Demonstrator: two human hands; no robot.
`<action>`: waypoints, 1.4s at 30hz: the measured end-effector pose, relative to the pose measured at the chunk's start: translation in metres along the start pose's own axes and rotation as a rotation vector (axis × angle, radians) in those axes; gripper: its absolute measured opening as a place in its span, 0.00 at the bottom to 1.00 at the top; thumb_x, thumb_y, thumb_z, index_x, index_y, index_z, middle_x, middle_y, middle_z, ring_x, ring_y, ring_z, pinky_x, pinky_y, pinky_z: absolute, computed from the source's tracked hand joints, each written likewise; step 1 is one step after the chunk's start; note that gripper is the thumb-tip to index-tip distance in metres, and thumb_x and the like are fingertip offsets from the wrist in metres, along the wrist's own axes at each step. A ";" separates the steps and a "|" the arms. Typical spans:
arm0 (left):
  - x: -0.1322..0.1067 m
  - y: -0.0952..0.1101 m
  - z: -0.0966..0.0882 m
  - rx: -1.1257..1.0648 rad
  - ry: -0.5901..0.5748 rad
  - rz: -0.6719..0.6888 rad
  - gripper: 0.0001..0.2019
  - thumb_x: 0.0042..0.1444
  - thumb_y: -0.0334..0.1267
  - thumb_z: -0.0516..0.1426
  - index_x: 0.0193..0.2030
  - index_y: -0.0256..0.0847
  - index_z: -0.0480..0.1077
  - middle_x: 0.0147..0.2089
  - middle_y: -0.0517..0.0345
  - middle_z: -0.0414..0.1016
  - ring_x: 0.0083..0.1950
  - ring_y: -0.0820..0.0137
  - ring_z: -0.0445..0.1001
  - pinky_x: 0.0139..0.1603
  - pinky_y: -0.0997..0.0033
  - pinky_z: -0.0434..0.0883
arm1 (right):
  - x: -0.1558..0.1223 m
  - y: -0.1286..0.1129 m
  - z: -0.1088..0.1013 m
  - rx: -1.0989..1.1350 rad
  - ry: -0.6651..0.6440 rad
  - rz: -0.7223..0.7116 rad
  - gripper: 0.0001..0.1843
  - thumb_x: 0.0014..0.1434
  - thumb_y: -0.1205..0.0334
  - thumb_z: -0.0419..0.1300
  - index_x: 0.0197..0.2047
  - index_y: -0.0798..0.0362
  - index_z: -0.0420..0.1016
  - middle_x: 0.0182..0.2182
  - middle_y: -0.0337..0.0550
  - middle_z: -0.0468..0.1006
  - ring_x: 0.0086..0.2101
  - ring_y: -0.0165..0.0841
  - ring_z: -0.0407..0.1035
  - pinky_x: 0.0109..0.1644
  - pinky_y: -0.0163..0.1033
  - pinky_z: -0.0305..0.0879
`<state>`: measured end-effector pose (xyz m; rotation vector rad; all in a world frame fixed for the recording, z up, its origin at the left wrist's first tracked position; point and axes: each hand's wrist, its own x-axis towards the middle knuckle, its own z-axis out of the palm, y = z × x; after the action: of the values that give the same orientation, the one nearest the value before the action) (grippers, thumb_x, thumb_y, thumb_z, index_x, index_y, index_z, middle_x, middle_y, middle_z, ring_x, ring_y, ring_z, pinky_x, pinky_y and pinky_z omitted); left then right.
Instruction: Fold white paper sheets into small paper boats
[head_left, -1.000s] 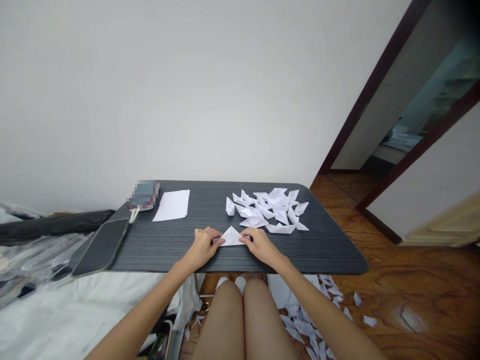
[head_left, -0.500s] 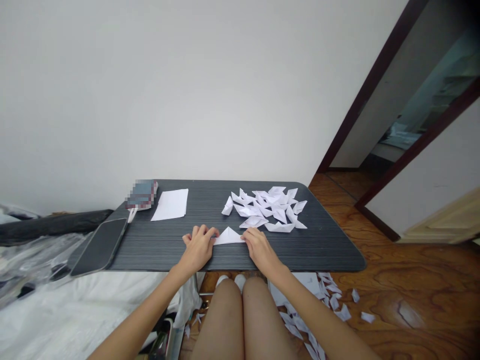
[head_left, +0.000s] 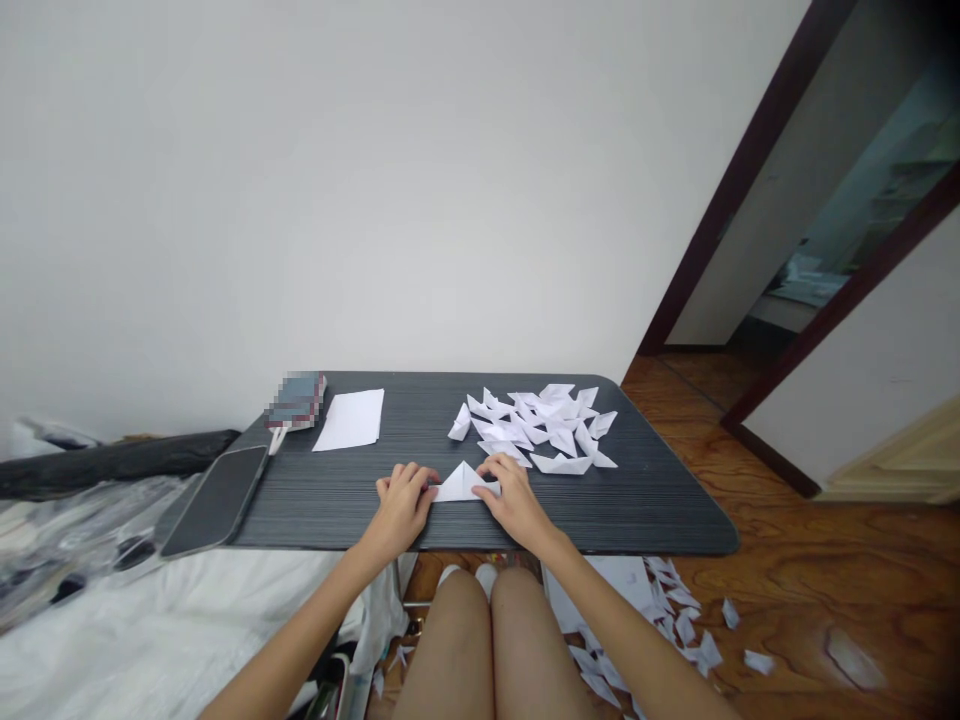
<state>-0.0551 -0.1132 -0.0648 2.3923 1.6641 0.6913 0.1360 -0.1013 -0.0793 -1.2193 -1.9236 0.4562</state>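
Note:
A white folded sheet of paper (head_left: 460,486), peaked in the middle with a straight band along its lower edge, lies near the front of the dark table (head_left: 300,515). My left hand (head_left: 406,497) pinches its left end between thumb and fingers. At the other end my right hand (head_left: 513,497) grips the paper, thumb low and fingers curled over its right slope. Just beyond my right hand lies a group of several white folded paper boats (head_left: 561,437). A stack of flat white paper (head_left: 349,420) rests further back on the left.
A tablet-like dark slab (head_left: 217,500) lies at the table's left edge, beside a blurred packet (head_left: 298,400). More folded papers (head_left: 679,610) are scattered on the wooden floor at right. White plastic sheeting (head_left: 150,630) covers the left side. A wall stands behind the table.
My right hand has shifted its grip, the fingers now reaching higher over the paper's right side. My left hand keeps its hold on the left end. The view has tilted slightly.

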 end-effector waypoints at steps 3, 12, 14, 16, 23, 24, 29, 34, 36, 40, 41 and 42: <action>0.000 -0.006 -0.002 -0.175 0.023 -0.022 0.10 0.53 0.38 0.49 0.40 0.39 0.64 0.32 0.57 0.68 0.37 0.67 0.63 0.39 0.65 0.58 | 0.001 0.001 -0.004 0.141 0.032 0.007 0.02 0.51 0.65 0.55 0.30 0.53 0.67 0.31 0.41 0.69 0.36 0.33 0.63 0.41 0.38 0.57; 0.012 0.003 -0.007 -0.902 -0.166 -0.143 0.15 0.53 0.44 0.50 0.34 0.32 0.69 0.31 0.51 0.75 0.27 0.73 0.67 0.30 0.74 0.63 | 0.003 0.008 -0.008 0.379 0.050 0.028 0.04 0.50 0.64 0.56 0.32 0.53 0.70 0.34 0.42 0.70 0.37 0.33 0.64 0.36 0.35 0.58; 0.013 0.007 -0.008 -1.001 -0.180 -0.160 0.17 0.53 0.44 0.50 0.31 0.31 0.71 0.31 0.50 0.75 0.25 0.75 0.66 0.27 0.76 0.61 | 0.003 0.004 -0.009 0.403 0.042 0.006 0.05 0.51 0.65 0.55 0.33 0.53 0.70 0.34 0.43 0.70 0.38 0.33 0.64 0.38 0.36 0.58; 0.013 0.009 -0.008 -1.094 -0.186 -0.189 0.18 0.54 0.45 0.49 0.30 0.30 0.72 0.31 0.48 0.75 0.25 0.75 0.66 0.25 0.77 0.60 | 0.002 -0.001 -0.012 0.407 0.042 -0.027 0.04 0.52 0.66 0.55 0.32 0.53 0.70 0.34 0.43 0.68 0.38 0.32 0.63 0.41 0.37 0.59; 0.011 0.008 -0.004 -1.265 -0.222 -0.297 0.15 0.49 0.44 0.55 0.30 0.29 0.70 0.30 0.44 0.76 0.26 0.70 0.72 0.22 0.77 0.60 | -0.002 -0.012 -0.017 0.350 0.043 -0.132 0.06 0.52 0.69 0.53 0.28 0.52 0.70 0.35 0.43 0.64 0.35 0.31 0.63 0.42 0.38 0.59; 0.011 0.007 -0.004 -1.271 -0.216 -0.300 0.15 0.49 0.43 0.55 0.30 0.29 0.70 0.30 0.45 0.76 0.26 0.70 0.72 0.23 0.76 0.62 | -0.002 -0.012 -0.016 0.358 0.047 -0.129 0.06 0.51 0.70 0.53 0.28 0.52 0.70 0.36 0.43 0.64 0.36 0.31 0.63 0.43 0.38 0.58; 0.009 0.003 -0.003 -1.308 -0.182 -0.322 0.12 0.48 0.39 0.56 0.32 0.28 0.70 0.24 0.49 0.75 0.23 0.72 0.71 0.25 0.77 0.63 | -0.003 -0.004 -0.013 0.685 0.024 -0.007 0.21 0.48 0.70 0.57 0.46 0.47 0.61 0.41 0.42 0.65 0.38 0.30 0.65 0.44 0.38 0.61; 0.008 0.001 -0.003 -1.297 -0.185 -0.317 0.12 0.48 0.39 0.56 0.31 0.28 0.69 0.23 0.50 0.75 0.23 0.73 0.70 0.24 0.77 0.64 | -0.002 0.004 -0.016 0.989 -0.184 0.172 0.21 0.50 0.64 0.57 0.48 0.51 0.61 0.32 0.40 0.71 0.30 0.28 0.68 0.39 0.38 0.65; 0.007 0.000 -0.002 -1.284 -0.188 -0.305 0.12 0.49 0.40 0.56 0.31 0.29 0.69 0.22 0.51 0.75 0.23 0.73 0.70 0.25 0.77 0.64 | -0.001 0.006 -0.018 1.012 -0.218 0.210 0.14 0.50 0.61 0.58 0.41 0.54 0.68 0.29 0.40 0.73 0.29 0.29 0.69 0.36 0.37 0.65; 0.007 0.000 -0.001 -1.232 -0.210 -0.263 0.13 0.50 0.41 0.54 0.32 0.29 0.69 0.22 0.52 0.75 0.23 0.73 0.70 0.25 0.76 0.64 | -0.002 0.005 -0.021 1.073 -0.238 0.274 0.13 0.50 0.57 0.57 0.38 0.55 0.71 0.27 0.42 0.75 0.28 0.31 0.70 0.32 0.37 0.66; 0.007 0.000 -0.001 -1.218 -0.211 -0.253 0.14 0.50 0.42 0.54 0.32 0.29 0.69 0.22 0.52 0.75 0.23 0.73 0.70 0.25 0.75 0.65 | -0.002 0.004 -0.021 1.077 -0.251 0.287 0.13 0.50 0.57 0.57 0.38 0.56 0.71 0.26 0.42 0.75 0.27 0.31 0.71 0.31 0.36 0.66; 0.007 0.000 -0.002 -1.204 -0.212 -0.243 0.14 0.50 0.42 0.54 0.33 0.29 0.69 0.22 0.52 0.74 0.22 0.72 0.70 0.25 0.75 0.65 | -0.002 0.004 -0.022 1.075 -0.263 0.299 0.13 0.50 0.58 0.57 0.37 0.57 0.71 0.25 0.43 0.76 0.27 0.30 0.71 0.30 0.35 0.65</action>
<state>-0.0539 -0.1070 -0.0615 1.3157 0.9398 0.9592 0.1560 -0.1039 -0.0692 -0.7066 -1.3002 1.6099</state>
